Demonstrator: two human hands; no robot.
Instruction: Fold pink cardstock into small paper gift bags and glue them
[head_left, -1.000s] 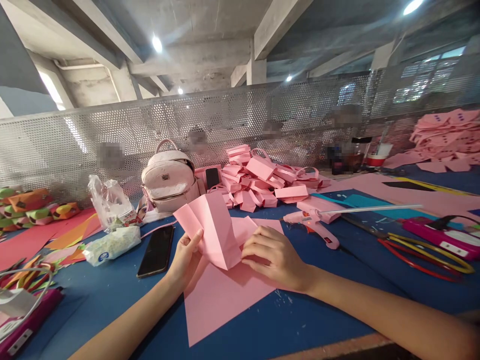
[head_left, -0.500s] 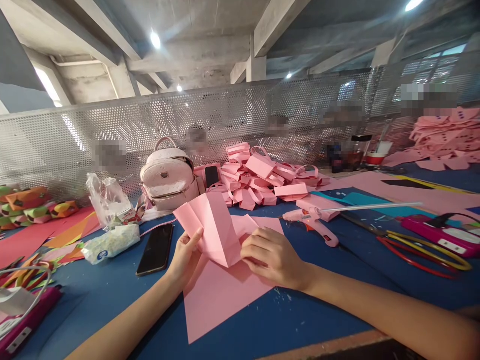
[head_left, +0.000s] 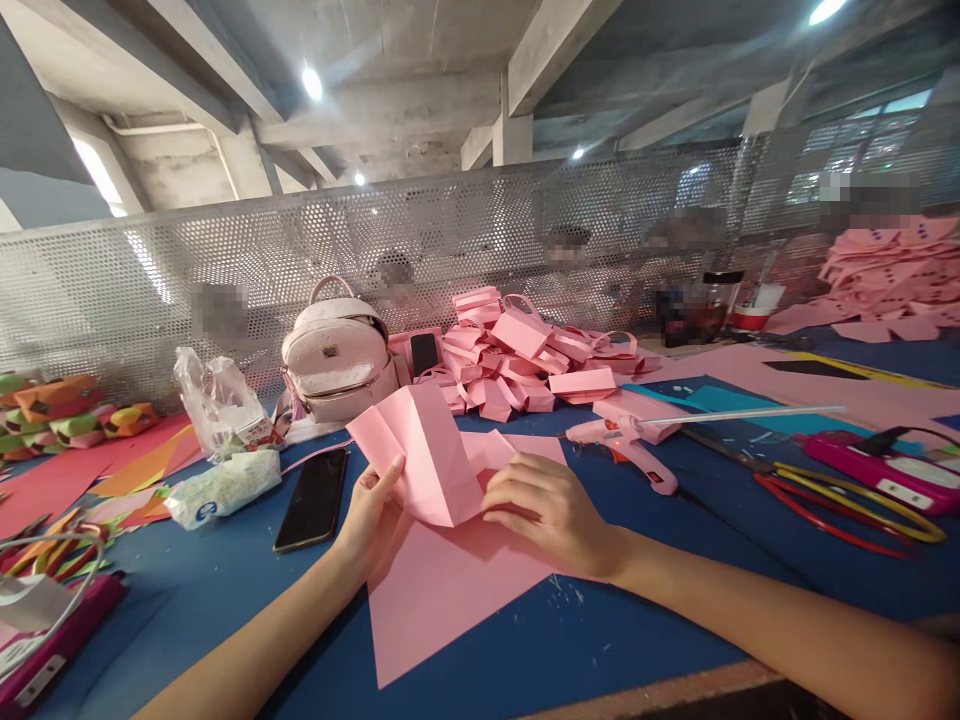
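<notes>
Between my hands stands a folded pink paper piece [head_left: 431, 450], box-like and tilted, with creases down its side. My left hand [head_left: 373, 505] grips its left edge, the thumb on the near face. At its lower right, the curled fingers of my right hand [head_left: 547, 505] pinch the paper; their tips are partly hidden. Beneath lies a flat pink sheet [head_left: 442, 620] on the blue tabletop. To the right of my right hand rests a pink glue gun [head_left: 622, 445] with a long glue stick in its back.
A black phone [head_left: 311, 500] and a tissue pack [head_left: 223, 488] lie left. Behind are a pale pink backpack [head_left: 337, 350] and a heap of folded pink paper pieces [head_left: 517, 350]. Scissors [head_left: 847, 500] and a magenta power strip [head_left: 885, 470] sit right; another magenta power strip [head_left: 56, 650] is near left.
The lower edge of the folded pink paper has shifted slightly up between my hands. Both hands keep nearly the same place and hold.
</notes>
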